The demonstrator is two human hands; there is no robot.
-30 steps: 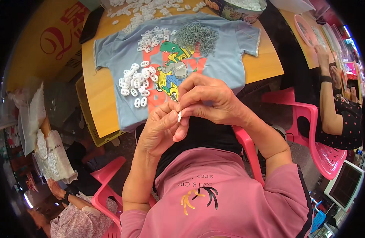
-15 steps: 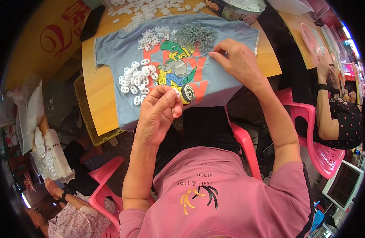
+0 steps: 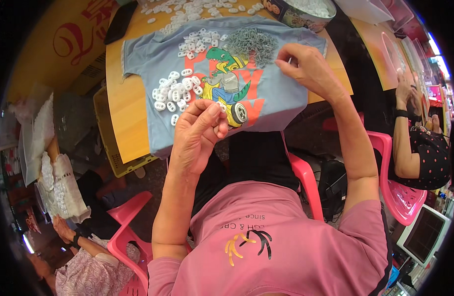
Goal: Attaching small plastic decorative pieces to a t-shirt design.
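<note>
My left hand (image 3: 199,126) is closed, thumb against fingertips, on a small white plastic piece (image 3: 221,105) that shows between them above the near edge of a blue-grey T-shirt (image 3: 281,98). Oval white pieces with two holes (image 3: 174,92) lie heaped just beyond that hand, and a second cluster (image 3: 199,41) sits farther back. My right hand (image 3: 308,69) is just right of a pile of small grey screws (image 3: 250,43). Its thumb and fingers are drawn together; whatever they hold is hidden. The shirt, printed with a dinosaur, lies over the table.
More white pieces (image 3: 187,15) spread along the back of the wooden table (image 3: 123,123). A round tin (image 3: 303,15) of white parts stands back right, and a dark phone (image 3: 119,22) lies back left. People sit at both sides; pink chairs (image 3: 306,182) surround me.
My right hand has shifted slightly right, away from the screw pile. The left hand stays nearly in place, still holding the white piece. The whole view has shifted slightly.
</note>
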